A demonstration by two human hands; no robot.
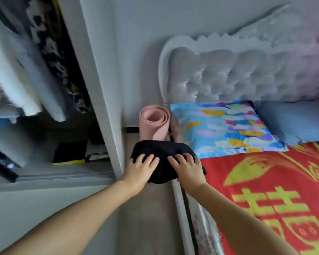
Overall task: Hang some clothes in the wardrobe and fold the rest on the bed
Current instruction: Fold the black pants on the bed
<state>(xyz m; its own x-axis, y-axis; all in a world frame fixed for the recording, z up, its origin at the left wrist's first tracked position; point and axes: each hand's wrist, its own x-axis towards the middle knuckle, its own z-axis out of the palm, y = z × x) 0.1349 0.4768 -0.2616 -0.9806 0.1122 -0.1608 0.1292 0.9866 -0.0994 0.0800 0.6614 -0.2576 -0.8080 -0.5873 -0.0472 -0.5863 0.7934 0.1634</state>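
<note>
Wardrobe point(99, 89) interior is dim and motion-blurred: hanging white garment point(17, 80) and patterned dark one point(57, 57) are smeared, shelf contents unreadable; thumbs and palm sides of both hands are hidden under the folded black garment point(160, 150), and the bed point(265, 190) runs off the right edge. Left hand point(140, 170) and right hand point(187, 167) lie on top of the garment, fingers spread and lightly curled over it; whether either grip actually clamps it I cannot tell. Garment sits over the gap between wardrobe and bed corner, just in front of the pink rolled mat point(153, 124), beside the floral pillow point(226, 126).
</note>
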